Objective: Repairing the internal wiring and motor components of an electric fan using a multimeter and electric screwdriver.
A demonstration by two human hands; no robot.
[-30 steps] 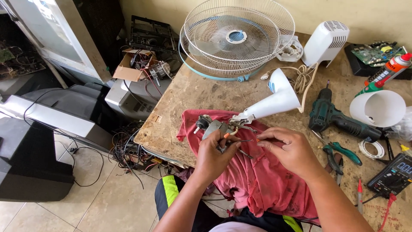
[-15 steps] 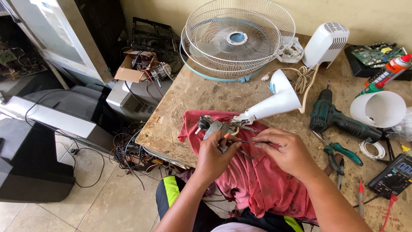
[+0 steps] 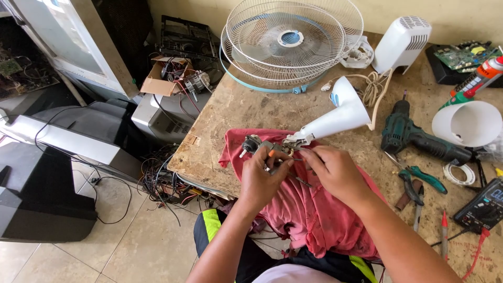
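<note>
A small fan motor (image 3: 257, 144) with a metal shaft lies on a red cloth (image 3: 309, 209) at the near edge of the worn workbench (image 3: 246, 110). Its wires lead into a white cone-shaped fan neck (image 3: 338, 115). My left hand (image 3: 262, 175) grips the motor body from below. My right hand (image 3: 335, 170) pinches thin wires and a small metal part beside the motor, close to the cone's narrow end.
Two wire fan guards (image 3: 291, 42) lie at the back of the bench, beside a white housing (image 3: 401, 44). A green cordless drill (image 3: 419, 136), pliers (image 3: 419, 181), a multimeter (image 3: 484, 207), a white cone (image 3: 466, 123) and a spray can (image 3: 479, 78) sit right. Old televisions (image 3: 57, 157) crowd the floor left.
Both hands stay on the motor; the fingers of my right hand have shifted slightly along the wires. Nothing else has moved.
</note>
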